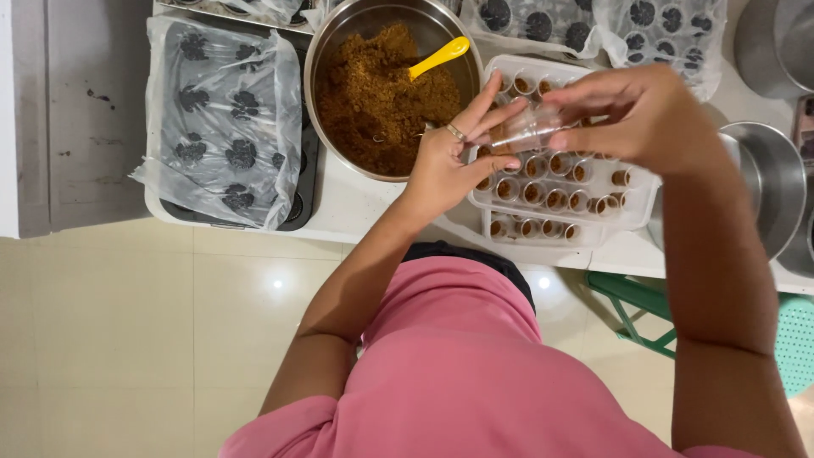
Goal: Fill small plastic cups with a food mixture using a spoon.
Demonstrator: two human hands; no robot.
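A white counter (pixel 365 208) carries a steel bowl (pixel 339 42) of brown crumbs, a dark baking tray (pixel 301 182) under clear plastic, a white tray (pixel 632 199) of small filled cups, more plastic-covered trays (pixel 678 34) and steel pans (pixel 776 182) at the right.

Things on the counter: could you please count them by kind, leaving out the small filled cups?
Steel bowl of brown crumbs: 1
Yellow spoon: 1
White tray of small cups: 1
Plastic-covered baking trays: at least 2
Empty steel pans at the right: 2
Clear small cup, held by left hand and right hand: 1
Total: 8
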